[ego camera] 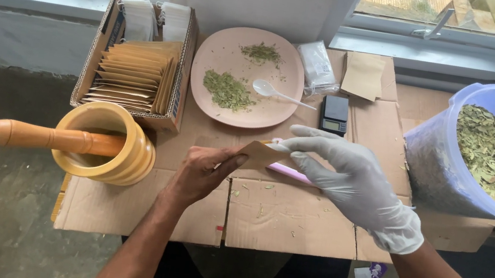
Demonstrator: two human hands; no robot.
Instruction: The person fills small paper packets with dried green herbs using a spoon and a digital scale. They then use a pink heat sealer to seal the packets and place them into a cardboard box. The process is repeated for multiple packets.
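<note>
We count one pink plate [213,104], two leaf heaps on it. Below plate, our bare left hand [202,171] and gloved right hand [353,182], fingers clamped on one brown paper pouch [260,154].

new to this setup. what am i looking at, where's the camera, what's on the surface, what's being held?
No machine here: a person works with two hands, filmed by one camera worn on the head, looking down. The bare left hand and the gloved right hand together hold a small brown paper pouch. On the flattened cardboard surface lie a pink plate with two heaps of crushed green leaves and a white spoon, a box of more pouches, a wooden mortar with pestle, and a small black scale. A tub of dried leaves stands at the right.
</note>
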